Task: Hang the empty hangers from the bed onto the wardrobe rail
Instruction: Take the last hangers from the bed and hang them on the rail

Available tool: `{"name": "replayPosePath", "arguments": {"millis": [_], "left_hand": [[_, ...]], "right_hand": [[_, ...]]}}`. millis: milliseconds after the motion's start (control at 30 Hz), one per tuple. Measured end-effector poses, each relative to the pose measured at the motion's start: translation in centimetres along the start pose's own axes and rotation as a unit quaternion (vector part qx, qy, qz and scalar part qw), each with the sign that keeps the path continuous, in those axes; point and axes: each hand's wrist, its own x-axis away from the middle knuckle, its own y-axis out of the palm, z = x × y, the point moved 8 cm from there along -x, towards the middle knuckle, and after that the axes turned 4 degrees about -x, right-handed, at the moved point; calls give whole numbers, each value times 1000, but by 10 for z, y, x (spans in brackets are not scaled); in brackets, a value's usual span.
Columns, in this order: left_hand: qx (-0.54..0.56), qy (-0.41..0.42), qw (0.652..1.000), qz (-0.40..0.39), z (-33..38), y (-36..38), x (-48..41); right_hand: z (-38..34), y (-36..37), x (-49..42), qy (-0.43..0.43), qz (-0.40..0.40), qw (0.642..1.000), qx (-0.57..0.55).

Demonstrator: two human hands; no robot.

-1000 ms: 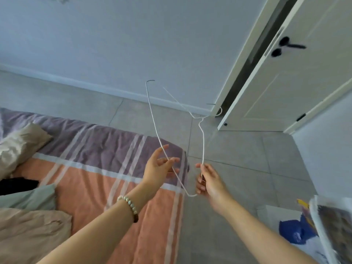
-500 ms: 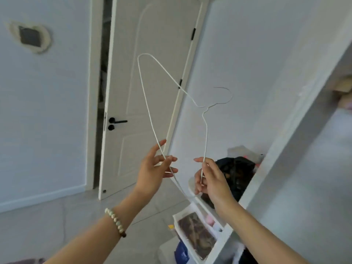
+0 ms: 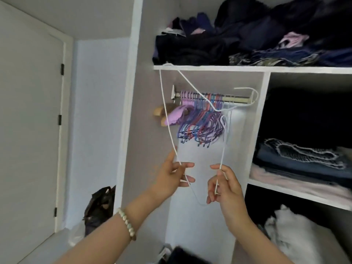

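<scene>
I hold a thin white wire hanger [image 3: 165, 111] up in front of the open wardrobe. My left hand [image 3: 172, 175] pinches its long left side between thumb and fingers. My right hand [image 3: 223, 184] grips the other side lower down. The hanger's hook [image 3: 252, 94] is at the height of the metal rail [image 3: 234, 99], near the rail's bare right end; I cannot tell whether it touches. A dense bunch of purple, blue and red hangers [image 3: 200, 119] hangs on the rail's left half.
Dark clothes [image 3: 247, 35] are piled on the top shelf above the rail. Folded jeans [image 3: 301, 157] fill the shelves to the right. A white door [image 3: 28, 121] stands at the left, a dark bag [image 3: 99, 204] on the floor beside the wardrobe's side panel.
The view has swung from the bed, past the door, to the wardrobe. Both hands kept their hold on the white hanger, and its hook now sits by the rail.
</scene>
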Motion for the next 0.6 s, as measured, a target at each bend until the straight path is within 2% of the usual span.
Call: {"name": "replayPosePath", "arguments": {"millis": [133,267,467,600], "left_hand": [[2,-45,998,-52,5,74,-22],[38,-131,985,-102,7,127,-38],[146,-217,954,-146,-7,174,-61],[174,-230,939,-186,-16,190,-79]], "right_hand": [[-17,-63,-5,-8,23,1000,2],[-31,-101,-11,-15,29,999,3],[-43,-117,-22,-29,-2,999,39],[-39,-119,-39,-20,7,998,52]]}}
